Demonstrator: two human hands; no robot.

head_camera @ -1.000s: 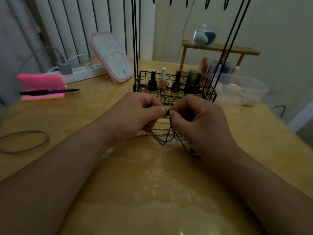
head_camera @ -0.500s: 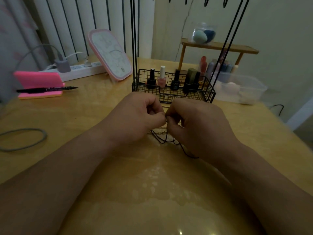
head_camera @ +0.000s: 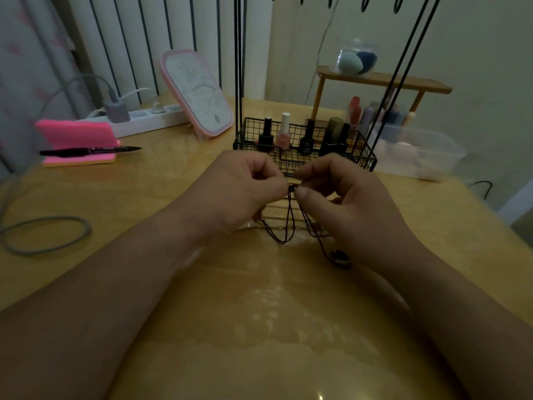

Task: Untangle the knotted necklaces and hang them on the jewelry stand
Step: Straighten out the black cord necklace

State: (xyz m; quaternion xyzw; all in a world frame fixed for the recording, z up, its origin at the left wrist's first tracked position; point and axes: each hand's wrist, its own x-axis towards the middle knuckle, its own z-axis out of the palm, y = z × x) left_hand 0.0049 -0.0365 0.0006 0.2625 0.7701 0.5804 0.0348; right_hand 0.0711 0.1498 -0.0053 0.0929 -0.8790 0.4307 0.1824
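A black cord necklace [head_camera: 288,226] hangs in loops between my hands, its small dark pendant [head_camera: 340,256] lying on the table by my right wrist. My left hand [head_camera: 242,192] and my right hand [head_camera: 346,197] meet fingertip to fingertip, both pinching a knot in the cord. A thin gold chain [head_camera: 284,226] lies on the table under the loops. The black wire jewelry stand [head_camera: 240,67] rises behind my hands from a mesh basket [head_camera: 366,157]; its hooks show at the top edge.
Nail polish bottles [head_camera: 284,134] stand in the basket. A pink-framed mirror [head_camera: 199,93], a power strip [head_camera: 144,119], a pink notepad [head_camera: 78,140] with a pen and a grey cable loop [head_camera: 46,235] lie to the left. A clear plastic box [head_camera: 418,151] and wooden shelf [head_camera: 383,80] sit right.
My hands closed into tighter fists over the knot half a second ago, and now the fingers have loosened, showing the cord loops and pendant again.
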